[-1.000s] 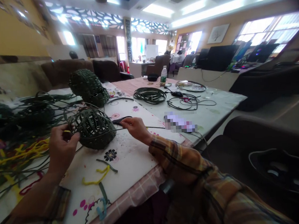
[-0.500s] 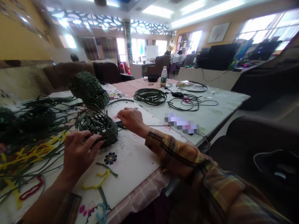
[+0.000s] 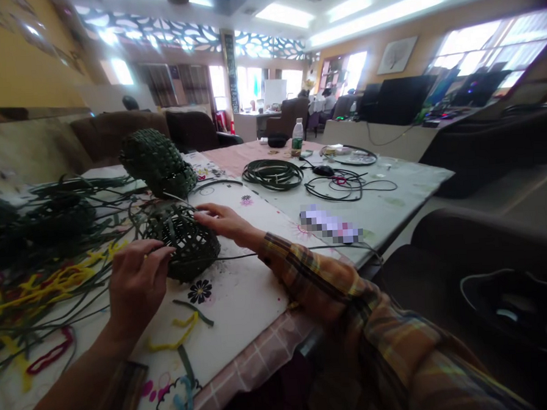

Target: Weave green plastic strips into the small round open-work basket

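An openwork basket (image 3: 195,243) of dark green flat strips sits on the white tabletop, loose strip ends standing from its rim. My left hand (image 3: 139,273) is closed at the basket's near left side, thumb and fingers pinched on its edge. At the far right of the rim, my right hand (image 3: 222,221) pinches a thin green strip (image 3: 179,199) whose pale end points up and left. Part of the rim is hidden behind my left fingers. Directly behind stands a taller, densely woven green piece (image 3: 154,159).
Loose green strips and yellow cords (image 3: 52,284) cover the left side. Short offcuts (image 3: 183,332) lie in front. Further right are a strip coil (image 3: 272,174), a mouse (image 3: 323,170), a bottle (image 3: 297,136) and a blurred-out object (image 3: 332,223). Chairs surround the table.
My right hand has moved left to the basket's rim, bringing the strip across it. The basket has turned and tilted slightly. My left hand stays beside it, fingers closer together.
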Motion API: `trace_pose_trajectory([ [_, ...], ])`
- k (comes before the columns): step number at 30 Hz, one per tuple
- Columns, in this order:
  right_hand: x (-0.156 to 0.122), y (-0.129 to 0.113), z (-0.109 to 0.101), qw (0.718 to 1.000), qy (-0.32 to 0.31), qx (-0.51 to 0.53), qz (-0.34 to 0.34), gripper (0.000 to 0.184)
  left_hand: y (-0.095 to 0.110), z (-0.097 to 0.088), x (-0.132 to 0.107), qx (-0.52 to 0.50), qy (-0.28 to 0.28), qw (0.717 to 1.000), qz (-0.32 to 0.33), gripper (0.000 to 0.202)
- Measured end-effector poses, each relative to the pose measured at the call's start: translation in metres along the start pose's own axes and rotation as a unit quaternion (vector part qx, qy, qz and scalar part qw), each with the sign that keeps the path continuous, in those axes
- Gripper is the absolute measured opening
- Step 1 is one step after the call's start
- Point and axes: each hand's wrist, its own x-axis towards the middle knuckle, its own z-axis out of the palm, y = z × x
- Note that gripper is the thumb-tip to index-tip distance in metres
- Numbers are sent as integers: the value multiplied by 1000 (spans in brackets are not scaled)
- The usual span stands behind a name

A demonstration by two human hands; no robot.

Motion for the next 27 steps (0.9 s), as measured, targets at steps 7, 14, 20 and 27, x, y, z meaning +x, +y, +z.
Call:
trace_pose_trajectory([
  [7,-7,-7,-2,999,12,24,45,27,11,3,0,-23,-20,1000,3,20],
  [14,-12,6,-7,997,-3,50,54,30,17,12,0,-79,-44,995,-42,9],
  [20,-16,13,-6,995,-26,73,59,36,21,16,2,-109,-40,988,-104,15],
  [27,-20,24,-2,993,-11,107,42,50,16,21,2,-120,-53,983,-126,20],
])
